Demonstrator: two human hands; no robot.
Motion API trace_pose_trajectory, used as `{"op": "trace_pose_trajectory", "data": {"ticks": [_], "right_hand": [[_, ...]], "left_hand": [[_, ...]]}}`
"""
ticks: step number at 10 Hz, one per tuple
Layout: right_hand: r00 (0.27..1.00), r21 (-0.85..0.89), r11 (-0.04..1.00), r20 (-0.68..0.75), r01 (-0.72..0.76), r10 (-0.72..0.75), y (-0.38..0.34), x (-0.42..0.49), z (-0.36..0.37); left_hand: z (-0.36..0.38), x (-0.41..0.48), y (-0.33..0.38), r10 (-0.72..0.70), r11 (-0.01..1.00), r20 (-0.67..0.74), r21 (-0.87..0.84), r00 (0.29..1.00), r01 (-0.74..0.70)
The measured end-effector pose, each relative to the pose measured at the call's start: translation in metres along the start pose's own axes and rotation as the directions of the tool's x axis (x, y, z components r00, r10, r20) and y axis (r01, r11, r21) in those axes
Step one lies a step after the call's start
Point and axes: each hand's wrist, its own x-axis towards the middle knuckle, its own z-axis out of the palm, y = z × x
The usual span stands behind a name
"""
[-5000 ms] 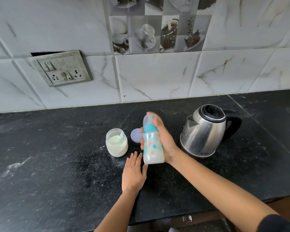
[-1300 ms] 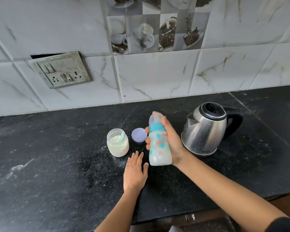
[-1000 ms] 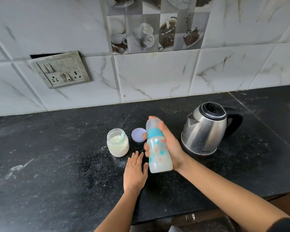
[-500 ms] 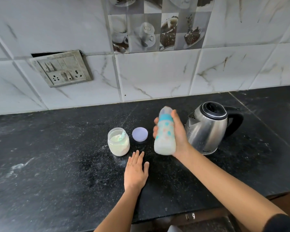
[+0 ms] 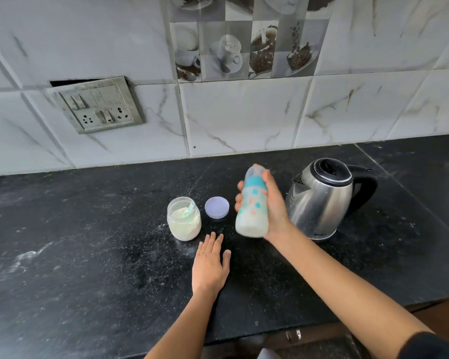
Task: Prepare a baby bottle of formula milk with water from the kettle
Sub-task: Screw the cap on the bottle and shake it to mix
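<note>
Baby bottle (image 5: pixel 253 208) is up off the black counter (image 5: pixel 88 255), gripped in the right hand (image 5: pixel 275 211). The fingers are curled round the body and one reaches up by the teal collar. It's tilted a little, teat end leaning toward the wall, and there's white milk inside, thickest at the bottom end. It sits in the air between the purple lid (image 5: pixel 217 207) and the kettle (image 5: pixel 322 200), just in front of the kettle's spout side. The print on it is only little teal and orange shapes, a bit blurry, with no words I can make out.

Left hand (image 5: pixel 210 265) is flat on the counter, palm down, fingers straight, holding nothing. There's a ring (image 5: pixel 201 253) on one finger. It's just this side of the jar (image 5: pixel 184 218).

The jar is clear and open, with pale powder and a teal scoop (image 5: pixel 189 208) inside. No label is showing. Its purple lid lies flat just to the right of it.

The kettle is steel with a black lid and handle, standing upright. There's some tiny dark lettering low on the body, too small to read.

Behind all this are marble-look tiles, a switch panel (image 5: pixel 99 104) with sockets, and a coffee-cup picture tile (image 5: pixel 244 45).
</note>
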Motion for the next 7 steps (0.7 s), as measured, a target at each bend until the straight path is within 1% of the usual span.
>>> {"op": "trace_pose_trajectory", "data": {"ticks": [1,2,3,4,5,6,7], "right_hand": [[1.0,0.039,0.999,-0.01,-0.004,0.005,-0.002,0.002,-0.003],[0.997,-0.135,0.99,0.079,0.025,-0.014,0.007,-0.007,-0.008],[1.0,0.038,0.999,0.014,0.009,-0.009,-0.007,0.002,-0.002],[1.0,0.014,1.0,0.023,-0.016,0.016,-0.004,0.001,0.0],[0.995,-0.129,0.991,0.097,-0.026,0.038,0.008,-0.009,0.001],[1.0,0.057,0.998,0.015,-0.028,0.027,-0.004,-0.001,0.007],[0.998,0.005,0.998,0.005,-0.069,0.069,-0.001,-0.001,0.003]], "left_hand": [[0.0,-0.001,0.0,-0.002,1.0,0.003,0.005,1.0,0.002],[0.001,-0.001,-0.001,0.002,1.0,0.005,0.013,1.0,-0.002],[0.001,0.0,-0.001,-0.005,1.0,0.004,0.01,1.0,0.005],[0.0,0.0,0.0,-0.006,1.0,0.007,0.013,1.0,0.006],[0.001,0.0,-0.001,-0.001,1.0,0.008,0.02,1.0,0.001],[0.001,0.0,0.0,-0.004,1.0,0.0,0.011,1.0,0.004],[0.0,0.0,0.0,-0.002,1.0,0.001,0.008,1.0,0.002]]}}
